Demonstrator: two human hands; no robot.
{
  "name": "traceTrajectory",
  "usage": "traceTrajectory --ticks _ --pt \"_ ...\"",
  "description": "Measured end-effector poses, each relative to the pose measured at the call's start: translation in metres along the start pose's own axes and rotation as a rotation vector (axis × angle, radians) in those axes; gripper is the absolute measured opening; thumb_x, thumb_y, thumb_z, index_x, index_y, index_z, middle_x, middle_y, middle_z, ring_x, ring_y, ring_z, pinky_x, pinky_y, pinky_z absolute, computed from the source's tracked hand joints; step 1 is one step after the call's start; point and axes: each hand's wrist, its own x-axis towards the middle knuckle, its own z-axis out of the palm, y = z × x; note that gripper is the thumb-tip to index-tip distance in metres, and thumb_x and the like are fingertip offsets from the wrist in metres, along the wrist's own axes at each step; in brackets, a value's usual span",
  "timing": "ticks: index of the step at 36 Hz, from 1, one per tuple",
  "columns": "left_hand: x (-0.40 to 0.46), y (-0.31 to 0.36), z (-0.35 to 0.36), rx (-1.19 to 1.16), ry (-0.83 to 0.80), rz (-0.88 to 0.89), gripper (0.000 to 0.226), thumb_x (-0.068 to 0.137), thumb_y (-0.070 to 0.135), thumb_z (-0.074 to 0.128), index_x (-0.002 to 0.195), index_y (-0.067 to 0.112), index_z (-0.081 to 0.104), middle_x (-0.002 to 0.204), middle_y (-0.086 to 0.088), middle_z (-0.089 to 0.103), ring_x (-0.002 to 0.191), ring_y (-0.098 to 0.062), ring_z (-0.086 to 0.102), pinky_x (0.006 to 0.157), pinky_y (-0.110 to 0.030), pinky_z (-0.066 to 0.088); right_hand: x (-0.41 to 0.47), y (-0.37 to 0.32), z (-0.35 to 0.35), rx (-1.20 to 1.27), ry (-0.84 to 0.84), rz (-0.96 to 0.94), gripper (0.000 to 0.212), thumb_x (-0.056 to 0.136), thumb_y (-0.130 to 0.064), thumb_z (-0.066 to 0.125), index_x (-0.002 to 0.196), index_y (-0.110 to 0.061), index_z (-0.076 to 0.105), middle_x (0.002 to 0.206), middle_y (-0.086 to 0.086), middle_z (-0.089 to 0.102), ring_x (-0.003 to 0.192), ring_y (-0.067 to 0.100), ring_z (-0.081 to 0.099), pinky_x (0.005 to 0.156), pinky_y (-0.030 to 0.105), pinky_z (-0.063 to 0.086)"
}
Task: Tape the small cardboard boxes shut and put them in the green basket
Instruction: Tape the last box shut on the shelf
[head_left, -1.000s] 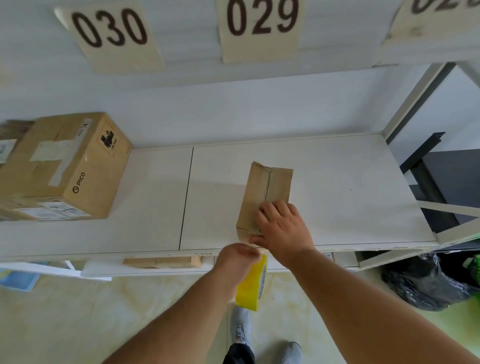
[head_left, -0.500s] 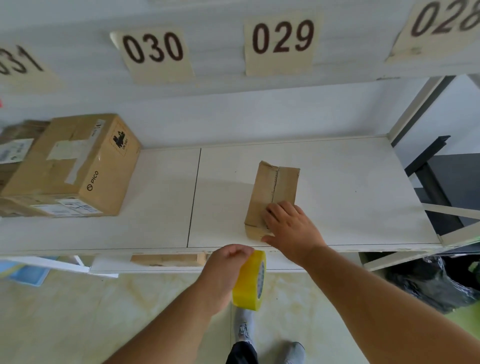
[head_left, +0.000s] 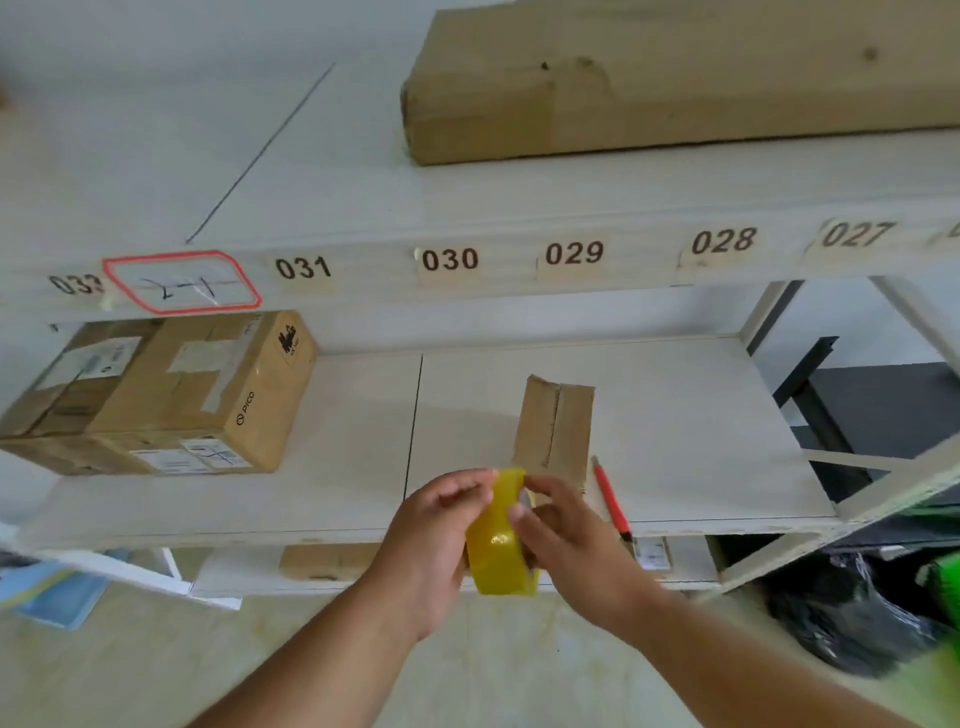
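both my hands on the yellow tape roll (head_left: 501, 540), left hand (head_left: 434, 540) gripping it, right hand (head_left: 563, 535) pinching its edge | small cardboard box (head_left: 555, 428) just behind on shelf (head_left: 701, 441), near end hidden | green basket (head_left: 943, 577) barely visible, cropped far right

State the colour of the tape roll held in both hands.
Yellow: the tape roll, seen in the head view.
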Motion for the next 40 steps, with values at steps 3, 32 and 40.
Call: traceTrajectory --ticks 3,32,40 --pt "-0.01 0.012 0.001 0.036 -0.047 0.051 0.02 0.094 0.009 0.066 0.097 0.022 0.08 0.112 -0.002 0.075 0.104 -0.021 0.069 0.094 -0.04 0.055 -0.015 -0.023 0.017 -0.029 -0.036 -0.041 0.075 0.096 -0.029 0.07 0.155 -0.029 0.023 0.086 -0.012 0.073 0.076 0.003 0.068 0.067 0.021 0.053" --pt "-0.019 0.075 -0.119 0.431 -0.059 0.726 0.027 0.099 0.018 0.06 0.125 0.024 0.065 0.086 0.004 0.069 0.075 -0.009 0.071 0.082 -0.03 0.061 -0.077 -0.068 0.126 0.307 0.198 0.08 0.025 0.088 -0.027 0.071 0.108 -0.042 0.073 0.09 0.005 0.07 0.083 0.021 0.065 0.075 0.036 0.053" --pt "-0.065 0.044 -0.137 0.661 -0.08 1.216 0.009 0.096 0.02 0.057 0.096 0.018 0.066 0.087 0.013 0.062 0.078 -0.009 0.063 0.071 -0.018 0.048 -0.071 -0.069 0.124 0.321 0.22 0.033 0.024 0.095 -0.021 0.068 0.105 -0.043 0.073 0.08 0.005 0.061 0.073 0.02 0.056 0.07 0.036 0.047"
